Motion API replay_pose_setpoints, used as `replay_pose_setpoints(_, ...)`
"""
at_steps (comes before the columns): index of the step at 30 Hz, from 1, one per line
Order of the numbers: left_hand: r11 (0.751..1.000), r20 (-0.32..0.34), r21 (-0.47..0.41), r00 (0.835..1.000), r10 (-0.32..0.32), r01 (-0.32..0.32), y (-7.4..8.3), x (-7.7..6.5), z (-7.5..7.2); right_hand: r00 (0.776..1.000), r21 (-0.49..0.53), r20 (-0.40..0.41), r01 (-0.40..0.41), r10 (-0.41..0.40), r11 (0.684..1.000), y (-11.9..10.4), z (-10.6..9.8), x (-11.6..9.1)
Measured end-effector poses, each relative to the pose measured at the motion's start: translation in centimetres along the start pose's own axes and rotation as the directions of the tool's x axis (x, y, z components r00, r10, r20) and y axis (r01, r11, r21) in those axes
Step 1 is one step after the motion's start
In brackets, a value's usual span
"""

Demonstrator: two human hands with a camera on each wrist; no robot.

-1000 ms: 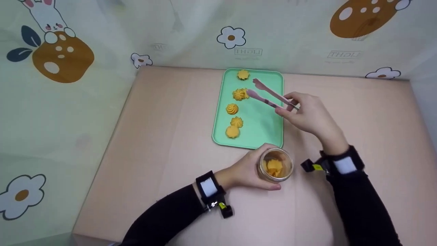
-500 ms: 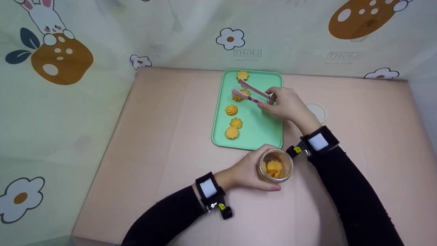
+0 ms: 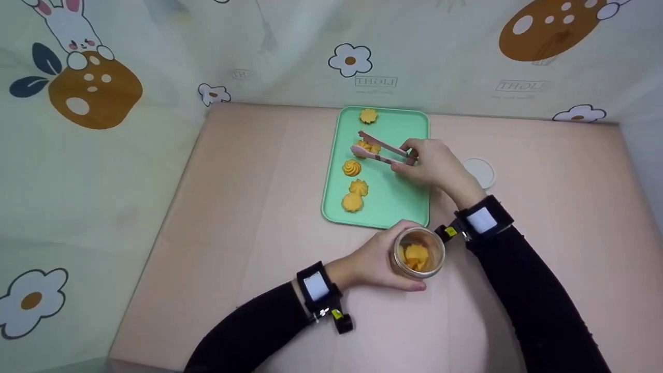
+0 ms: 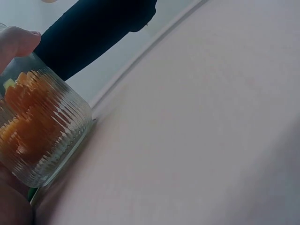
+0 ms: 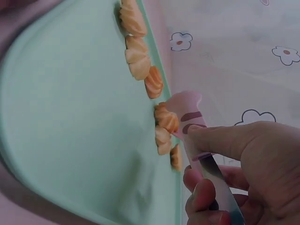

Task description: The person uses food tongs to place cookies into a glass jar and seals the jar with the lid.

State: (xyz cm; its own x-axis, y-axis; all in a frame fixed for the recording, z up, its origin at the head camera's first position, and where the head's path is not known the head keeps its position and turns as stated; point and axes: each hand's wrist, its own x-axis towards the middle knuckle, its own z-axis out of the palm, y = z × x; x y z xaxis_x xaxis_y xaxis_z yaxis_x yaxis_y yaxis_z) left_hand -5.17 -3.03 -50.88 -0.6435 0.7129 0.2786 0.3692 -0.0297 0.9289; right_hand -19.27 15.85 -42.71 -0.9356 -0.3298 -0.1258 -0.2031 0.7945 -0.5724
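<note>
My left hand [image 3: 380,259] grips a clear ribbed glass jar [image 4: 77,112] near the tray's front edge. Several golden cookies [image 3: 416,256] lie inside the jar, and its mouth faces up. In my right hand [image 3: 432,163] is a pair of pink tongs [image 3: 380,157], pinched between thumb and fingers. The tongs' tips are spread around two touching cookies [image 3: 369,148] on the green tray [image 3: 396,207]. In the right wrist view, one pink tip [image 5: 186,105] stands close beside a swirled cookie [image 5: 166,117].
More cookies lie along the tray's left half: one at the back [image 3: 368,116], a swirled one [image 3: 351,167] and a touching pair [image 3: 352,202] toward the front. A round white lid [image 3: 479,173] lies right of the tray. A patterned curtain [image 3: 290,57] rises behind the table [image 3: 248,171].
My right hand has moved left over the tray and slightly down, bringing the tongs from right of the paired cookies to around them. The white lid came into view. My left hand stays put.
</note>
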Motion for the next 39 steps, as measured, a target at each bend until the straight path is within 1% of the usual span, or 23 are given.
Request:
replay_pose_setpoints(9,0.999,0.009,-0.035,1.000,0.009,-0.009,0.0,-0.1,0.0,0.999,-0.032,0.021,0.046,-0.045,0.998,-0.3,-0.7,-0.9)
replay_pose_setpoints(17,0.999,0.011,-0.034,1.000,0.019,-0.019,-0.1,0.0,0.0,0.998,-0.046,0.056,0.025,-0.023,0.999,-0.6,-1.8,-2.1)
replay_pose_setpoints(22,0.999,0.006,-0.029,1.000,0.029,-0.028,-0.2,0.0,0.0,0.998,-0.078,0.044,0.046,-0.043,0.996,-0.4,-2.4,-3.0)
replay_pose_setpoints(28,0.999,0.008,-0.037,1.000,0.009,-0.009,0.1,-0.1,-0.1,0.997,-0.068,0.031,0.068,-0.066,0.995,-0.4,-2.6,-3.7)
replay_pose_setpoints(35,0.999,0.004,-0.047,1.000,-0.002,0.002,0.1,0.1,0.1,0.996,-0.082,0.072,0.066,-0.060,0.994,-0.9,-3.2,-4.6)
replay_pose_setpoints(39,0.999,0.010,-0.038,1.000,-0.005,0.005,0.2,0.0,0.0,0.993,-0.113,0.100,0.077,-0.066,0.991,-1.4,-3.5,-5.4)
